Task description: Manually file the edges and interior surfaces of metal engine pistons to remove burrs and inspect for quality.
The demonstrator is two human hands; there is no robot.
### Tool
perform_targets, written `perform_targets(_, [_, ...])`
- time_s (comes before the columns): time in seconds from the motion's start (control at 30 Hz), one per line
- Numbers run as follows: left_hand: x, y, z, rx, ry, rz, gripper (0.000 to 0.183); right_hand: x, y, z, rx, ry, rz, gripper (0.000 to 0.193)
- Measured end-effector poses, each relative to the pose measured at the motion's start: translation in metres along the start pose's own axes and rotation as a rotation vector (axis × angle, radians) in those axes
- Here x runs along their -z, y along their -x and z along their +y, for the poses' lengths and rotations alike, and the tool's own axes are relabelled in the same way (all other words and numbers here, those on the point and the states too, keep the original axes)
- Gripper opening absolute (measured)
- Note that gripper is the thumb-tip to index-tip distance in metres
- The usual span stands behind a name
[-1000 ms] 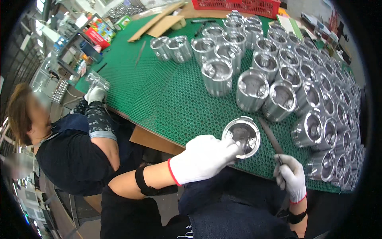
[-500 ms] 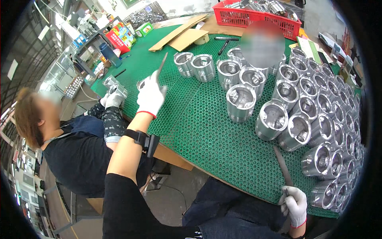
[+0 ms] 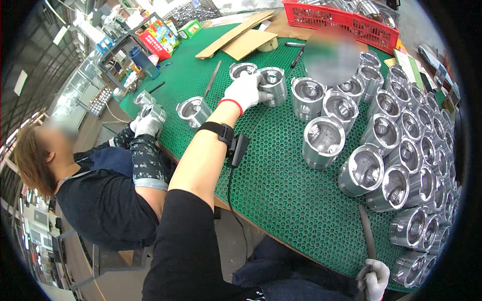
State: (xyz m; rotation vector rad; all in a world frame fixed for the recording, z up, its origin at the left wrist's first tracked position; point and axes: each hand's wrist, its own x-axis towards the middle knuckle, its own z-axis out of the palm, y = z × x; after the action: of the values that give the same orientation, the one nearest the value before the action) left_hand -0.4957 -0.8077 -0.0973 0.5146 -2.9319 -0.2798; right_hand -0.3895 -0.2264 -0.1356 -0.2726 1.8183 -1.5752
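Observation:
My left hand, in a white glove, reaches across the table with its thumb and fingers closed on the left side of an upright silver metal piston. Just behind that hand stands another piston, partly hidden by the glove. A third piston is left of my wrist, beside a flat file lying on the green mat. Close to the table's front edge, my right hand, also gloved, is closed around the lower end of a long dark file that points away from me.
Many pistons crowd the right side. A red crate of metal parts stands at the back, with cardboard pieces and a black pen nearer. At left, a co-worker in gloves handles pistons.
My left hand has let go of its file, which now lies on the mat, and has moved right from the left piston to another piston. My right hand keeps its file.

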Motion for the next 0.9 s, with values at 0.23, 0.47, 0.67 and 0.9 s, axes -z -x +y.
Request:
perform_targets(0.23, [-0.002, 0.034, -0.02, -0.161, -0.044, 0.178, 0.065, -0.003, 0.005, 0.019, 0.063, -0.033, 0.2, 0.036])
perform_targets(0.47, [0.021, 0.166, 0.012, -0.223, -0.071, 0.136, 0.051, -0.001, -0.007, 0.0, 0.078, -0.042, 0.03, 0.042])
perform_targets(0.67, [0.039, 0.227, 0.078, -0.31, 0.054, -0.004, 0.052, -0.006, -0.007, -0.008, 0.058, -0.016, 0.049, 0.038])
perform_targets(0.9, [0.021, 0.228, 0.115, -0.441, -0.008, -0.169, 0.049, -0.013, 0.002, -0.002, 0.101, 0.052, 0.027, 0.037])
